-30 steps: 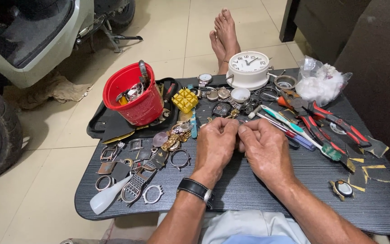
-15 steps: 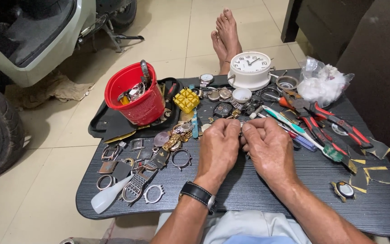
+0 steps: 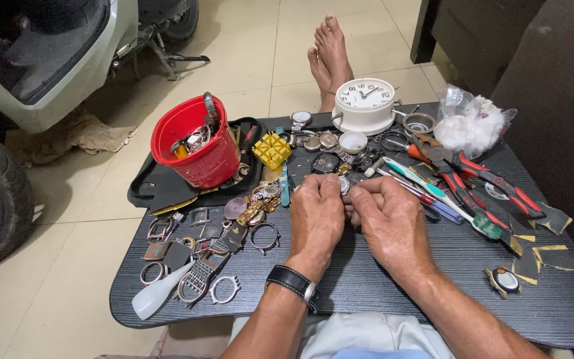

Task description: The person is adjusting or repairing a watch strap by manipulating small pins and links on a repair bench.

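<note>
here the small watch case (image 3: 344, 185) sits pinched between left hand (image 3: 316, 216) and right hand (image 3: 389, 223).

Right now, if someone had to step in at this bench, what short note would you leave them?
Left hand and right hand meet at the fingertips over the dark table, sharing a grip on a small round watch part.
Red tub of parts sits on the black tray, back left.
White clock stands at the back; red-handled pliers lie right.
Loose watch rings lie front left.
The pictures do not show what is done or what is left.
</note>
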